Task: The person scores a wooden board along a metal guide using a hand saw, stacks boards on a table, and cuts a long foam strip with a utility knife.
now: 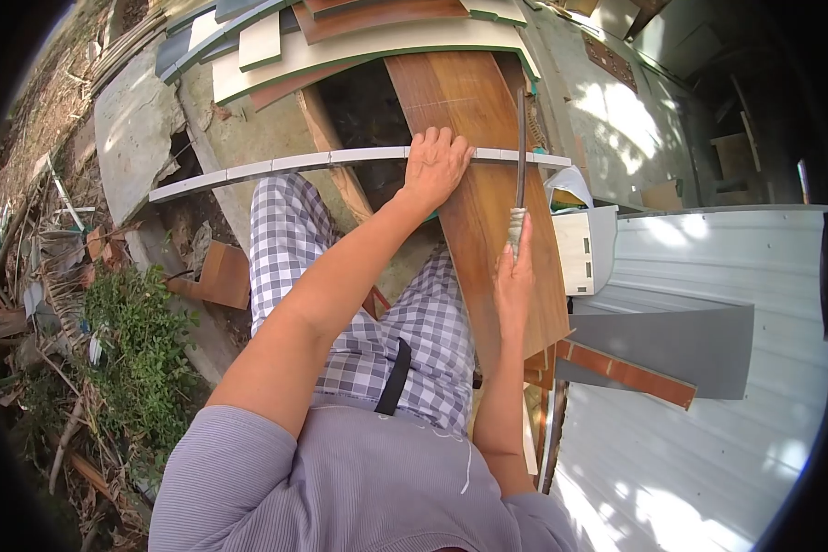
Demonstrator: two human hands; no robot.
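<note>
A wood-grain board [488, 110] lies lengthwise beside my lap. Across it runs a long, narrow white strip [276, 166] with dark marks along it. My left hand [435, 168] presses down on the strip over the board, its fingers curled around the far edge. My right hand [515, 260] is wrapped round the pale, wrapped handle of a long, thin dark tool [522, 156]. The tool's blade points away from me and passes over the strip near its right end.
Stacked boards [368, 55] lie at the top. Corrugated white metal sheeting [708, 267] is on the right, with a grey panel [672, 345] and a reddish strip [626, 373] on it. Green plants [138, 359] and debris lie left. A brown block [224, 276] is beside my leg.
</note>
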